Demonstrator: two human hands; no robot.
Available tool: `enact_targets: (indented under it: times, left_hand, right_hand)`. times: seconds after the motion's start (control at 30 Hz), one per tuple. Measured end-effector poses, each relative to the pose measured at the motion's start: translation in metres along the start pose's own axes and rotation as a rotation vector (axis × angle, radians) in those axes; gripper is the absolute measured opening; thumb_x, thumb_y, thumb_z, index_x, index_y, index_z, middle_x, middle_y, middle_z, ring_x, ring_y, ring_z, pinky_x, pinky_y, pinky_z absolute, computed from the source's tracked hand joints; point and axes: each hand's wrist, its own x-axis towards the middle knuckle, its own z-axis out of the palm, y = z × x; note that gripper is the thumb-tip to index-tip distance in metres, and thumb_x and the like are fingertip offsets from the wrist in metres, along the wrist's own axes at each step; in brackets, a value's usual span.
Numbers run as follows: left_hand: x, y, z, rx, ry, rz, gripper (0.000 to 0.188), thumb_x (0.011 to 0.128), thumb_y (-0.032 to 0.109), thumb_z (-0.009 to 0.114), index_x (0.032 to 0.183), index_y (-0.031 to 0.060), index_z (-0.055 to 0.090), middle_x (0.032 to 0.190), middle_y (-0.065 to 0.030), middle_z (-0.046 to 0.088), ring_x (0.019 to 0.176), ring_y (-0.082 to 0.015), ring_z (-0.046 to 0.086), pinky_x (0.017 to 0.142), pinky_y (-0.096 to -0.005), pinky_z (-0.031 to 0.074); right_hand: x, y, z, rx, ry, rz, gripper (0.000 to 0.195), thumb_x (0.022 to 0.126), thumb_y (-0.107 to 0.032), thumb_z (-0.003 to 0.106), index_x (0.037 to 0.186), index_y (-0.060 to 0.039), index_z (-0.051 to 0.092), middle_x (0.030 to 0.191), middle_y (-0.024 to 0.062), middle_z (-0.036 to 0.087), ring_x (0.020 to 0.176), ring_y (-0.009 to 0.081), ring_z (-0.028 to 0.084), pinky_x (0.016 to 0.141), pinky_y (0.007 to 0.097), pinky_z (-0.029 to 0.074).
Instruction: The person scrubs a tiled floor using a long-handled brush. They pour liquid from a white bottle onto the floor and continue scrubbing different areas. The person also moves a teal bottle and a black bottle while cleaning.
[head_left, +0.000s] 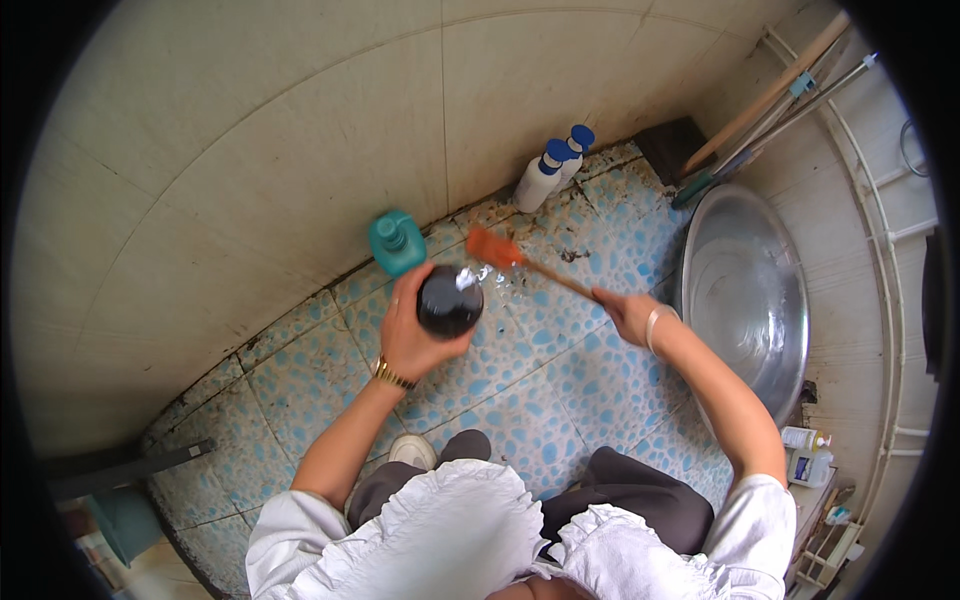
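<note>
My left hand (420, 330) grips a dark, rounded container (450, 301), seen from above; its exact kind cannot be told. White bits, perhaps liquid or foam, show at and beside its right rim. My right hand (630, 315) is closed on the wooden handle of a brush-like tool (559, 279) with a blurred orange-red head (493, 248). That head is over the dirty edge of the blue-and-white tiled floor (517, 405), right of the dark container. Just beyond my left hand, a teal plastic bottle (397, 241) stands against the wall.
Two white pump bottles with blue tops (536, 184) stand by the wall. A large metal basin (742, 300) leans at the right, below long-handled poles (772, 90). Small bottles (810, 466) stand at the lower right. A teal bucket (126, 525) is at the lower left.
</note>
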Motion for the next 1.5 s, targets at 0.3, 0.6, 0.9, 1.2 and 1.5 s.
enact_targets:
  times: [0.3,0.6,0.9,1.2,1.5]
  left_hand:
    - [0.106,-0.023,0.06,0.294,0.11,-0.08,0.076,0.058,0.021,0.072,0.121,0.0011,0.036,0.115,-0.022,0.045,0.108,-0.0371,0.043,0.091,-0.0403,0.038]
    - [0.073,0.023,0.065,0.252,0.382,0.413,0.063,0.067,0.005,0.063,0.124,0.0004,0.035,0.125,-0.0204,0.036,0.115,-0.0365,0.036,0.096,-0.0398,0.032]
    - [0.135,0.018,0.152,0.054,0.009,0.257,0.067,0.067,0.011,0.064,0.125,0.0019,0.033,0.122,-0.0216,0.039,0.112,-0.036,0.038,0.092,-0.0402,0.036]
    - [0.205,0.01,0.213,-0.033,0.004,-0.131,0.046,0.07,0.016,0.062,0.112,0.0137,0.042,0.089,-0.017,0.06,0.084,-0.035,0.058,0.069,-0.0437,0.045]
    - [0.067,0.002,0.113,-0.094,-0.114,0.238,0.033,0.072,0.01,0.059,0.102,0.0104,0.047,0.09,-0.0144,0.058,0.082,-0.0336,0.057,0.069,-0.0379,0.045]
  right_hand:
    - [-0.152,0.029,-0.004,0.06,-0.063,0.26,0.033,0.083,-0.017,0.048,0.115,-0.0193,0.052,0.081,0.0186,0.06,0.074,0.0374,0.056,0.069,0.0422,0.045]
    - [-0.064,0.044,0.01,0.217,0.116,0.149,0.038,0.086,-0.019,0.043,0.124,-0.0204,0.042,0.086,0.0207,0.059,0.077,0.0386,0.056,0.07,0.0432,0.045]
    - [-0.091,0.127,0.055,0.199,0.316,0.389,0.041,0.085,-0.014,0.042,0.126,-0.0184,0.04,0.088,0.0253,0.057,0.079,0.0404,0.055,0.072,0.0448,0.044]
    - [-0.111,0.061,0.068,0.337,0.125,0.066,0.045,0.082,-0.012,0.05,0.126,-0.0225,0.042,0.071,0.0174,0.056,0.066,0.0345,0.055,0.064,0.0413,0.045]
    - [-0.095,0.085,0.034,0.144,0.241,0.16,0.044,0.081,-0.008,0.048,0.123,-0.0212,0.045,0.07,0.0193,0.058,0.062,0.0358,0.056,0.057,0.0426,0.045]
